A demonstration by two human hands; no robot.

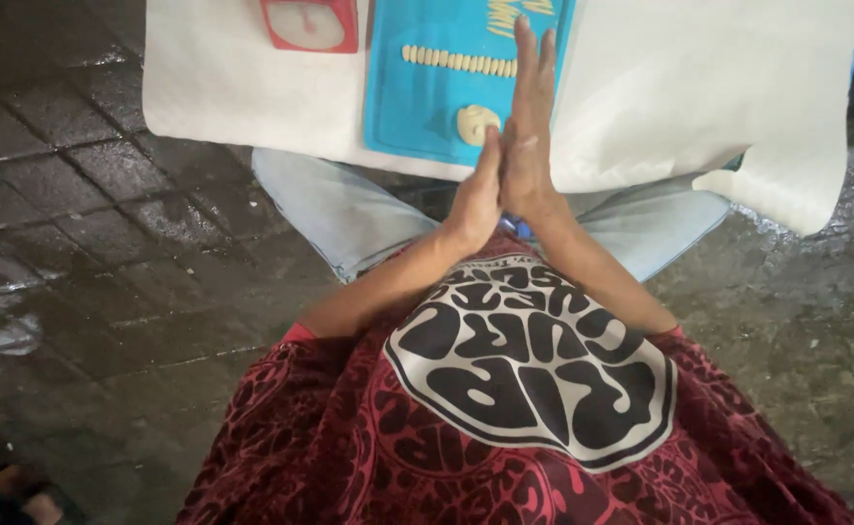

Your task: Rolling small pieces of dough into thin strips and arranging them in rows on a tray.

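Pressing left hand [474,199] flat against right hand [529,126], apparently rolling (anything held between palms hidden), just above dough ball [474,122] on blue mat [398,107].

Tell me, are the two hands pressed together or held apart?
Pressed together. The left hand and right hand meet palm to palm, upright, over the blue board.

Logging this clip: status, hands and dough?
Left hand and right hand pressed palm to palm, contents hidden. Dough lump and row of pieces on blue board. Nothing in the way.
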